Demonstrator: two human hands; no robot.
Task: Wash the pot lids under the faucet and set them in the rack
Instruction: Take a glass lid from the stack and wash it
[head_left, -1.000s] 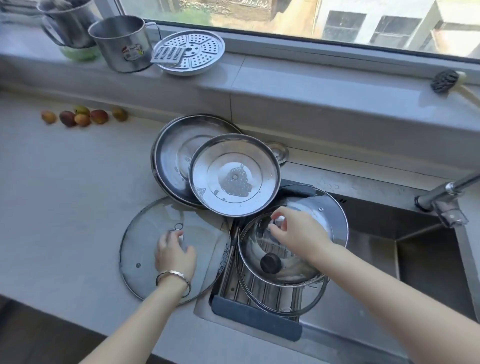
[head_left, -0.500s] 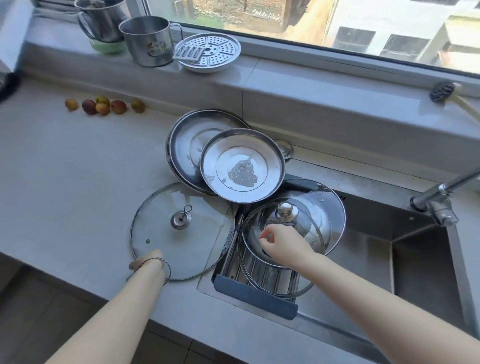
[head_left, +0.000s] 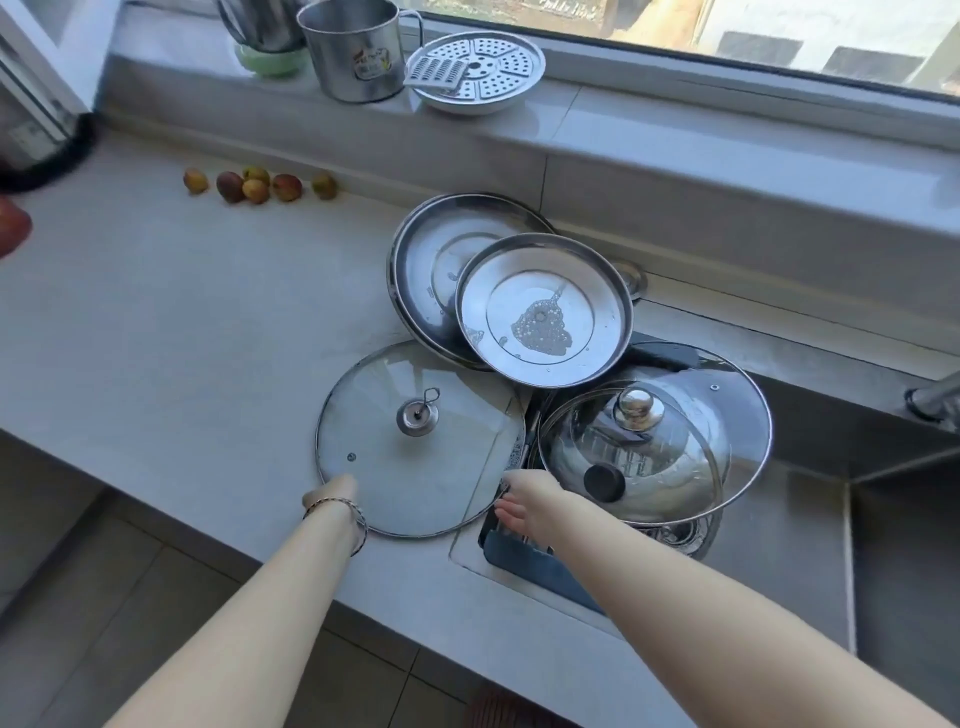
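A large glass lid (head_left: 415, 457) with a small steel knob lies flat on the counter, its right edge over the rack. My left hand (head_left: 332, 493) grips its near left rim, with the fingers tucked under the glass. At the lid's near right rim my right hand (head_left: 519, 501) holds on with curled fingers. Two more glass lids lean in the dark rack (head_left: 540, 569) in the sink, one with a steel knob (head_left: 631, 408) and one with a black knob (head_left: 602, 480). Two steel lids lie overlapped behind, the front one (head_left: 545, 312) with foam in it and the back one (head_left: 441, 254) partly hidden.
The faucet (head_left: 935, 402) juts in at the right edge above the sink basin (head_left: 789, 540). Several small fruits (head_left: 254, 184) lie on the counter at back left. A steel mug (head_left: 353, 49) and a perforated steamer plate (head_left: 475, 70) stand on the window sill.
My right hand left the lid in the rack and moved left to the large glass lid's right rim. My left hand went from the knob to the near left rim.
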